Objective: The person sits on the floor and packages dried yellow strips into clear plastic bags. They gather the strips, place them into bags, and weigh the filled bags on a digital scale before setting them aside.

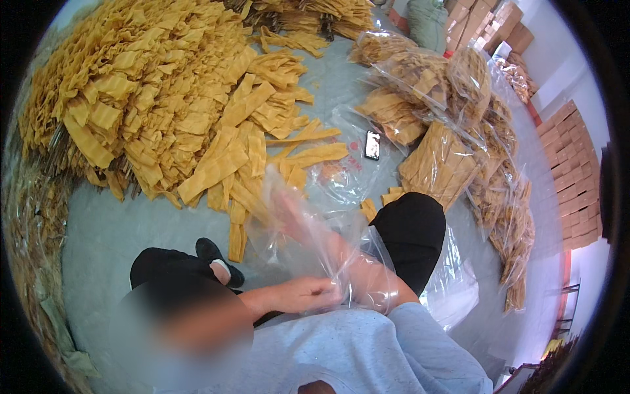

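My right arm reaches into a clear plastic bag (259, 240). My right hand (287, 207) shows hazily through the film, its fingers seemingly stretched out toward the heap of flat yellow dried strips (164, 85). Close to my body, my left hand (308, 294) is closed on the gathered mouth of the same bag, beside my right forearm. Loose strips (223, 164) lie on the floor just beyond the bag's far end.
Filled clear bags of strips (440, 157) lie piled to the right. A phone (373, 145) rests on flat plastic film (338, 177). More clear film (453, 282) lies by my right knee (410, 230). Cardboard boxes (577, 174) are stacked along the right wall.
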